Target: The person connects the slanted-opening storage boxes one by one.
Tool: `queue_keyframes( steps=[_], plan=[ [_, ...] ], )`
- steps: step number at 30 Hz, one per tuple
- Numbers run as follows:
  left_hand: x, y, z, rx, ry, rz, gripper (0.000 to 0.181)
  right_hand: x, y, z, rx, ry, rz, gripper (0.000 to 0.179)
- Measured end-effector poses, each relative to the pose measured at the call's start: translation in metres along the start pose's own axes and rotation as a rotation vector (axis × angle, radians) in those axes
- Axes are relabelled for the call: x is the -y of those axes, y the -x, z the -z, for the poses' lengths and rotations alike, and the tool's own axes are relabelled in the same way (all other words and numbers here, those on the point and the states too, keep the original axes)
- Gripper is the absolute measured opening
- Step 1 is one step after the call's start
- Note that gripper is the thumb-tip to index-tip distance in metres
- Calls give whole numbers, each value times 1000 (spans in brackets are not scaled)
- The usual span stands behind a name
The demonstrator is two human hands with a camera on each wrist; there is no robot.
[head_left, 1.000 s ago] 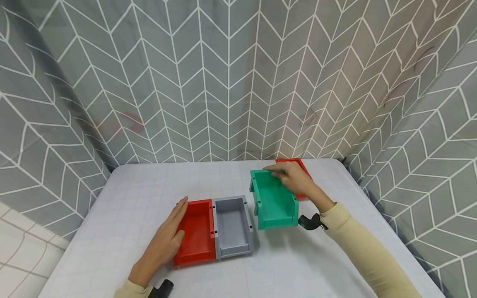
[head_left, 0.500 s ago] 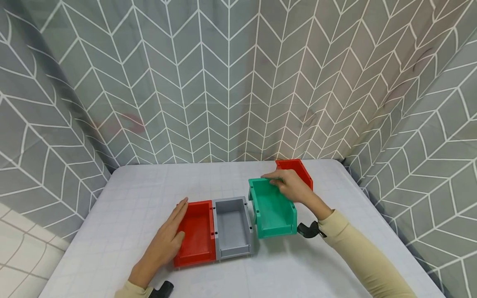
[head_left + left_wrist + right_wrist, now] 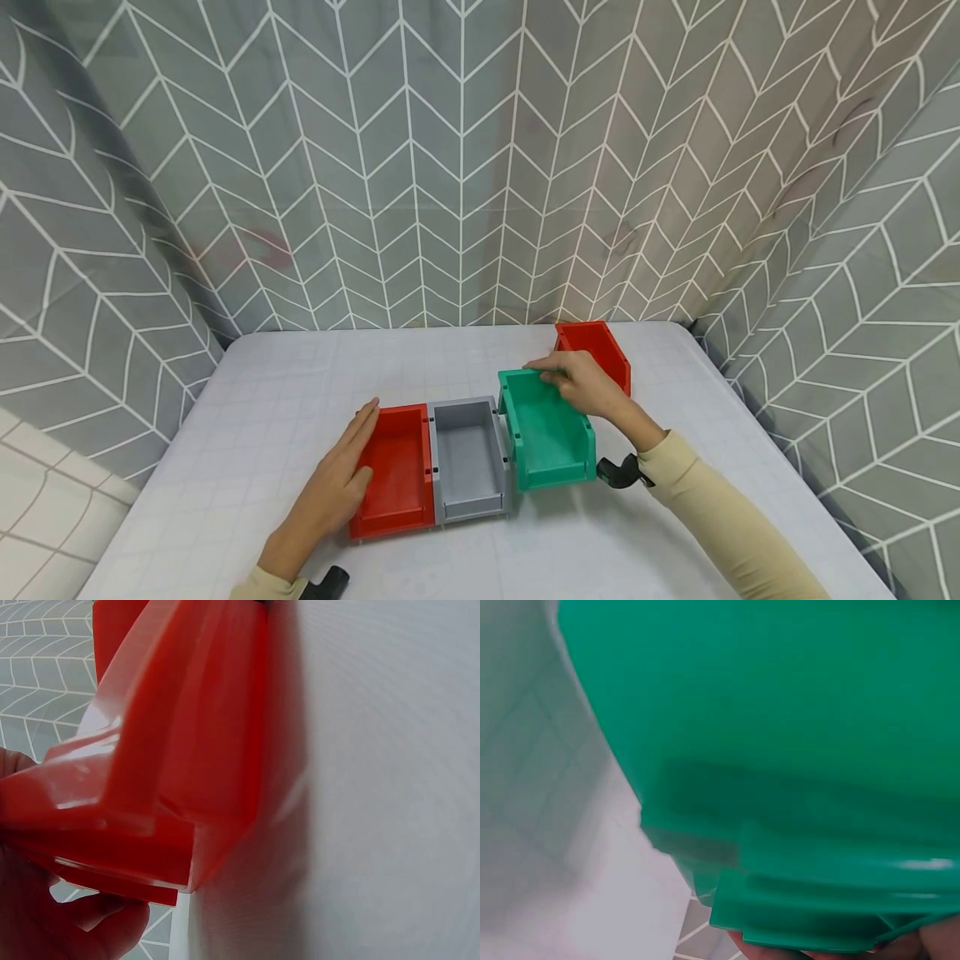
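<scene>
In the head view my left hand (image 3: pixel 330 483) lies along the left side of a red storage bin (image 3: pixel 395 467), fingers straight, thumb at its rim. A grey storage bin (image 3: pixel 469 457) stands against that bin's right side. My right hand (image 3: pixel 581 383) grips a green storage bin (image 3: pixel 551 433) by its far right rim. The green bin is tilted and close beside the grey bin's right wall. The left wrist view shows the red bin's outer wall (image 3: pixel 165 735) with fingertips at its edge. Green plastic fills most of the right wrist view, with fingers (image 3: pixel 900 949) partly hidden under the rim.
Behind my right hand, another red storage bin (image 3: pixel 596 346) stands near the far right of the white table (image 3: pixel 315 367). A grey curtain with white chevron lines (image 3: pixel 435 167) hangs behind the table and along its sides.
My right hand has brought the green bin towards me and slightly left, lower beside the grey bin. More of the far red bin shows. My left hand stays in place.
</scene>
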State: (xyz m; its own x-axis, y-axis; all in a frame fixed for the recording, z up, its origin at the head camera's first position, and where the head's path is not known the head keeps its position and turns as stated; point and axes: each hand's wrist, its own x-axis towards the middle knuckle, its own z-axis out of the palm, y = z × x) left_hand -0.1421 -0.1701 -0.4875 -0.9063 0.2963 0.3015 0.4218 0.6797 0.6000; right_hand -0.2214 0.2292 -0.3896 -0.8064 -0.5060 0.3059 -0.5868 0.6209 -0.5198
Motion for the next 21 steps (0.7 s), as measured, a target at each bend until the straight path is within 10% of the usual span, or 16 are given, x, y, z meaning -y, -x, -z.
queue_keyframes(
  steps=[21],
  plan=[
    [-2,0,0,4,13,8,86,-3,1,-7,9,23,-7,29]
  ],
)
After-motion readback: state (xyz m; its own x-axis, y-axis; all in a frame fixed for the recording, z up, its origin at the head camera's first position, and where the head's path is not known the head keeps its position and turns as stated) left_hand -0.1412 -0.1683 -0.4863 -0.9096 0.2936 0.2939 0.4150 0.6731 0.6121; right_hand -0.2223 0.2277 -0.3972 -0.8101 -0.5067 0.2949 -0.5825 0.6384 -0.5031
